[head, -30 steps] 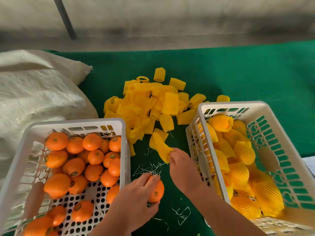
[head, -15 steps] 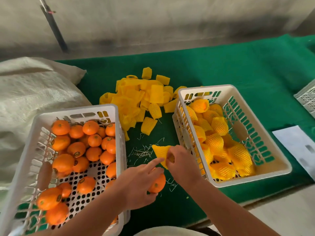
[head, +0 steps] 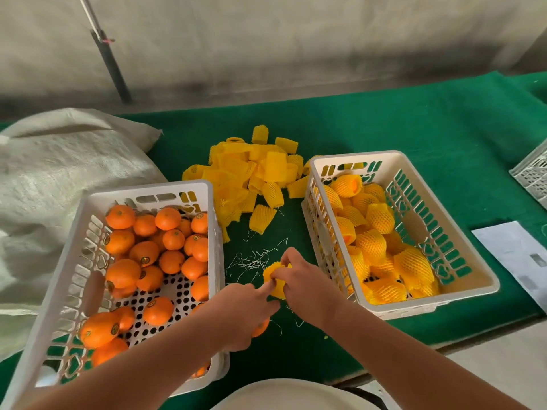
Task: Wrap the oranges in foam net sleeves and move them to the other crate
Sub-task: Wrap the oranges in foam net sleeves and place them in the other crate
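- Hands meet over the green table cover [head: 384, 128], in the gap between the two white crates.
- The left hand [head: 236, 315] is curled round an orange [head: 262, 328]; only a sliver of the fruit shows under the palm, the rest is hidden by the hand. Its forefinger reaches out straight and touches the foam net sleeve [head: 276, 281].
- The right hand [head: 305, 282] pinches that yellow sleeve at its upper edge with thumb and fingertips. The sleeve is crumpled, and the fingers cover part of it, so I cannot tell whether its mouth is spread.
- The sleeve sits just beyond the orange; whether the two touch is hidden by the left hand.
- The left crate [head: 142, 192] holds bare oranges, some with small round stickers; its near end is cut off by the left forearm.
- The right crate [head: 355, 156] holds oranges already in yellow netting, piled so that single ones are hard to count.
- A loose heap of spare sleeves [head: 254, 173] lies on the cover between the far ends of the crates, and thin pale shreds [head: 251, 258] are scattered just beyond the hands.
- A pale woven sack [head: 59, 173] lies at the left, cut off by the frame edge.
- A sheet of paper [head: 515, 255] and the corner of another crate [head: 532, 176] show at the right edge, both partly out of frame.
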`<state>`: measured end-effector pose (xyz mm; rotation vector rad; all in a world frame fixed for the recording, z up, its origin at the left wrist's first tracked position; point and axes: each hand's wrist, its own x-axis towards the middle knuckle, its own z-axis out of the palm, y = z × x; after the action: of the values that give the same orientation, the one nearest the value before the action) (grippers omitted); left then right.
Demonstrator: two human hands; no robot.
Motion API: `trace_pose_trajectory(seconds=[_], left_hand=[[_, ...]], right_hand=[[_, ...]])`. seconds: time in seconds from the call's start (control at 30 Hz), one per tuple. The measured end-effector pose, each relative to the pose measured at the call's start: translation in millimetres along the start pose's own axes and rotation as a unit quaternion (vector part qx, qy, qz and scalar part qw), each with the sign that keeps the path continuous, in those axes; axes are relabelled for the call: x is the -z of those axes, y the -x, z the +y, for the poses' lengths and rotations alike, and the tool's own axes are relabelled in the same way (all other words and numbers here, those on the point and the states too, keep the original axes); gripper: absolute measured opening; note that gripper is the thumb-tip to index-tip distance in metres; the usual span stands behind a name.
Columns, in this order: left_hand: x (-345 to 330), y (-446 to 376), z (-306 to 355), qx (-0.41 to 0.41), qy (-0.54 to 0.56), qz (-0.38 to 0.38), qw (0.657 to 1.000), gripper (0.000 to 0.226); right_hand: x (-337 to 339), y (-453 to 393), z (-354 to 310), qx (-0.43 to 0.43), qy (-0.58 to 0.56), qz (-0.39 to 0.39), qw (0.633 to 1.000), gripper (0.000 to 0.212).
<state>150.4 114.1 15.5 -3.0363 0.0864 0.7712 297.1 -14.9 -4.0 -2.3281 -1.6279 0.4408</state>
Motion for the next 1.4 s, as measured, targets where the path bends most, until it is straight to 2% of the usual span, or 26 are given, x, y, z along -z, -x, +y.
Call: trace_pose_trajectory(seconds=[0.13, 0.23, 0.4, 0.47, 0.5, 0.53, 0.6, 0.7, 0.77, 0.8, 0.83, 0.9, 1.0, 1.07, 1.17, 1.23, 1.33, 1.4], left_hand=[[-7, 8, -10, 0.042, 0.041, -0.01, 0.998, 0.081], [-4, 15, -14, 0.067, 0.12, 0.019, 0.99, 0.074], [9, 21, -19, 0.102, 0.243, 0.072, 0.962, 0.068], [13, 24, -24, 0.117, 0.309, 0.077, 0.941, 0.067], [17, 25, -26, 0.129, 0.372, 0.067, 0.917, 0.065], [21, 27, -28, 0.14, 0.458, 0.047, 0.876, 0.062], [29, 31, -29, 0.149, 0.633, 0.006, 0.759, 0.061], [33, 31, -23, 0.168, 0.772, 0.024, 0.613, 0.067], [33, 27, -15, 0.187, 0.811, 0.06, 0.551, 0.054], [33, 24, -10, 0.207, 0.812, 0.087, 0.539, 0.048], [32, 21, -5, 0.232, 0.799, 0.118, 0.542, 0.044], [27, 16, 4, 0.278, 0.742, 0.186, 0.581, 0.038], [24, 13, 14, 0.305, 0.672, 0.257, 0.624, 0.04], [25, 14, 15, 0.298, 0.657, 0.258, 0.642, 0.048], [27, 20, 7, 0.259, 0.691, 0.2, 0.644, 0.058], [25, 23, 3, 0.241, 0.688, 0.176, 0.662, 0.069], [23, 26, 4, 0.251, 0.642, 0.204, 0.695, 0.075], [23, 27, 7, 0.264, 0.622, 0.238, 0.698, 0.073]], right_hand=[[12, -1, 17, -0.063, 0.019, 0.015, 0.998, 0.036], [14, 0, 20, -0.08, 0.004, 0.035, 0.996, 0.046], [14, -2, 14, -0.078, -0.001, 0.05, 0.996, 0.053], [16, -1, 12, -0.075, 0.003, 0.057, 0.996, 0.054], [16, -1, 10, -0.073, 0.009, 0.057, 0.996, 0.053], [15, 1, 6, -0.07, 0.016, 0.051, 0.996, 0.052], [11, 3, -1, -0.067, 0.024, 0.032, 0.997, 0.054], [6, 5, -6, -0.061, 0.005, 0.02, 0.998, 0.059], [6, 5, -8, -0.052, -0.024, 0.033, 0.998, 0.055], [7, 5, -10, -0.048, -0.043, 0.041, 0.997, 0.05], [8, 5, -12, -0.045, -0.061, 0.049, 0.996, 0.046], [10, 4, -17, -0.043, -0.091, 0.062, 0.993, 0.041], [11, 4, -24, -0.044, -0.109, 0.071, 0.991, 0.048], [12, 5, -27, -0.046, -0.11, 0.074, 0.99, 0.056], [16, 6, -28, -0.048, -0.111, 0.077, 0.99, 0.056], [18, 7, -28, -0.048, -0.109, 0.078, 0.99, 0.056], [20, 8, -31, -0.046, -0.098, 0.083, 0.991, 0.059], [21, 9, -34, -0.048, -0.097, 0.088, 0.99, 0.062]])
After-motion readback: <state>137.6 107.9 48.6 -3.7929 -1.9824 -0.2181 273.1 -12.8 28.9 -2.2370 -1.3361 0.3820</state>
